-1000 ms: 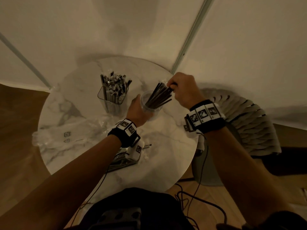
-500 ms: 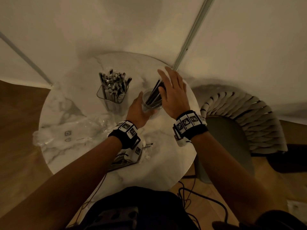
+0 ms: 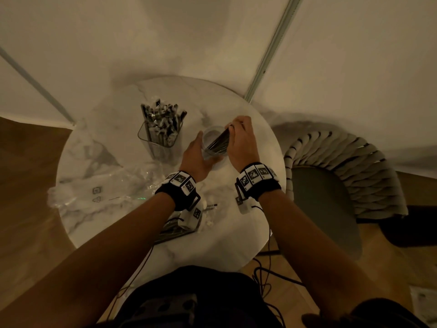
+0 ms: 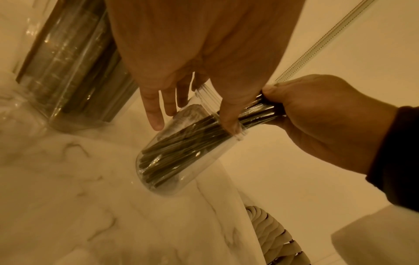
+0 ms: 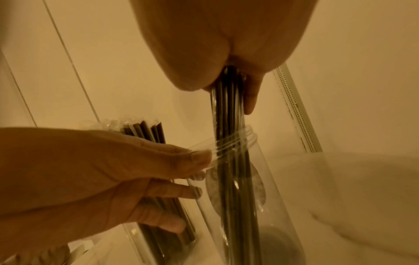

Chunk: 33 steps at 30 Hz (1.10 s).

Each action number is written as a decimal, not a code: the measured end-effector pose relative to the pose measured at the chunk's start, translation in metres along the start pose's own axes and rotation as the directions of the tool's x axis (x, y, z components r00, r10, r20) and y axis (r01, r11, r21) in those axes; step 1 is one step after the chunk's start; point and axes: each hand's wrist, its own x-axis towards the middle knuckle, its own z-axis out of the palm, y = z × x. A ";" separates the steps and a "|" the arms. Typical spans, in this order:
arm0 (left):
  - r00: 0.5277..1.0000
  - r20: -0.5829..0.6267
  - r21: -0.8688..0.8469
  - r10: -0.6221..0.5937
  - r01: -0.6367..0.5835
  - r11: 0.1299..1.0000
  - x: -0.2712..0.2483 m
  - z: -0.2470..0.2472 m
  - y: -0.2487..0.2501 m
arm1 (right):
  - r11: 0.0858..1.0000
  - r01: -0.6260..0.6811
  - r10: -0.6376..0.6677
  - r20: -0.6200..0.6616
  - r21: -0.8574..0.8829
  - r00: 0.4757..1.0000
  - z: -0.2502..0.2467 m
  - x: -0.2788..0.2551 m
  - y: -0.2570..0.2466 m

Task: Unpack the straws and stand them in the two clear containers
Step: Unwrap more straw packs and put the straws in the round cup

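1. Head view: on the round marble table (image 3: 94, 147) the left hand (image 3: 196, 159) wraps its fingers round the side of a clear jar (image 3: 214, 147), while the right hand (image 3: 241, 140) pinches the top of a bundle of dark straws (image 3: 218, 143) whose lower ends sit inside the jar. A square clear box (image 3: 160, 138) just to the left is packed with straws still in their wrappers. Crumpled plastic wrap (image 3: 99, 188) lies at the near left of the table, and more packed straws lie under the left wrist. A woven chair (image 3: 350, 166) stands to the right

2. Left wrist view: the left hand (image 4: 204, 53) holds the jar (image 4: 181, 161) near its threaded rim, thumb on one side and fingers spread on the other. The straws (image 4: 181, 147) lean at a slant inside, their tips on the jar's bottom. The right hand (image 4: 322, 114) grasps their upper ends just outside the rim. The box (image 4: 75, 68) stands just beside

3. Right wrist view: the right hand (image 5: 226, 44) clenches the straws (image 5: 229, 125) from above; they run down through the jar (image 5: 260, 179) mouth. The left hand (image 5: 90, 170) grips the jar at the rim, and the box (image 5: 158, 206) shows behind it
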 end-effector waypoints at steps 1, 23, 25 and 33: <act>1.000 0.000 0.002 -0.007 0.007 1.000 0.002 0.001 -0.003 | 1.000 -0.019 0.019 -0.005 -0.004 1.000 0.000 -0.001 -0.001; 0.931 0.331 0.548 -0.157 -0.054 0.835 -0.104 -0.037 -0.078 | 0.872 -0.472 0.441 0.210 0.128 0.873 0.014 -0.142 0.029; 0.917 0.362 0.621 -0.169 -0.103 0.777 -0.113 -0.037 -0.085 | 0.893 -0.450 0.414 0.369 0.011 0.832 0.025 -0.159 0.033; 0.902 0.386 0.711 -0.191 -0.159 0.685 -0.120 -0.028 -0.098 | 0.943 -0.294 0.331 0.537 -0.157 0.776 0.045 -0.178 0.018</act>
